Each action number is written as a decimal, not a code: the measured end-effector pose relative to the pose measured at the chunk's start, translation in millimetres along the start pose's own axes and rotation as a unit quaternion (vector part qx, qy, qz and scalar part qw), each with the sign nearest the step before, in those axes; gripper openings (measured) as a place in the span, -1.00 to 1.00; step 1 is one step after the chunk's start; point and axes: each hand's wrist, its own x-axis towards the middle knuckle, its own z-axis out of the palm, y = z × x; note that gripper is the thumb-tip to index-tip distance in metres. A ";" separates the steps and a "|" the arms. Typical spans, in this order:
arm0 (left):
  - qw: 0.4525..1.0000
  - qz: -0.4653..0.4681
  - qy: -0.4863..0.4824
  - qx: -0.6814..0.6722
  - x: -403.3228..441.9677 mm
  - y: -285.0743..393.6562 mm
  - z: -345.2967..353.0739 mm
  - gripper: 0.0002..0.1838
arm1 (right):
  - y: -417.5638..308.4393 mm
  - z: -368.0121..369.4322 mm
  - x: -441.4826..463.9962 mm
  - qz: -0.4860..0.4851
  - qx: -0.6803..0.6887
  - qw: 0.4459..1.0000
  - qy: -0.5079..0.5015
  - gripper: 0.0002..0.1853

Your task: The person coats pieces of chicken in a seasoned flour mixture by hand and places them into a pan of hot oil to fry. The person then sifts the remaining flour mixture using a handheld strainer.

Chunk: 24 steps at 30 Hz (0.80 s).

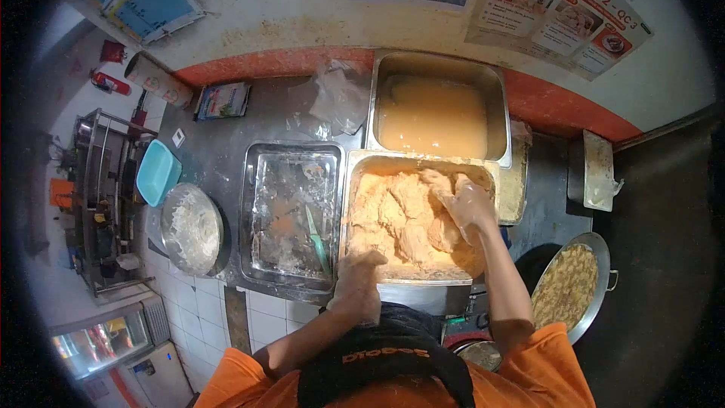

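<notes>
Right hand (470, 208): touched coated chicken pieces (413, 240), frame centre; finger spread unclear.
Left hand (359, 279): was at breading pan (438, 282), lower-left corner; grip unclear.

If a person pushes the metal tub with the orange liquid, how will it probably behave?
The tub is probably heavy, as the liquid spreads across its whole bottom. Its walls look like metal, so it should stay stiff. No lid covers it, so the liquid may well slosh.

Open room lies above the metal tray (264, 181); the breading pan (423, 281) bars its right side.
</notes>
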 end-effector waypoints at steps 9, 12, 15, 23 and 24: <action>0.495 -0.357 -0.069 -0.789 85.0 -43.5 74.2 -0.42 | 7.4 69.0 36.5 0.099 0.190 0.941 -0.262 -0.64; 0.546 -0.314 -0.025 -0.777 86.5 -24.9 59.4 -0.41 | 5.0 83.4 32.0 -0.092 0.141 0.976 -0.141 -0.66; 0.615 -0.361 -0.055 -0.699 86.3 -30.0 59.1 -0.42 | -22.0 60.8 5.6 0.052 0.225 0.970 -0.069 -0.63; 0.366 -0.350 -0.021 -0.862 70.5 1.0 -9.9 -0.35 | -74.2 -7.8 -58.9 -0.031 0.092 0.995 0.038 -0.20; 0.366 -0.351 -0.021 -0.862 74.2 -2.3 5.1 -0.35 | -69.0 -15.2 -40.8 -0.030 0.093 0.995 0.038 -0.20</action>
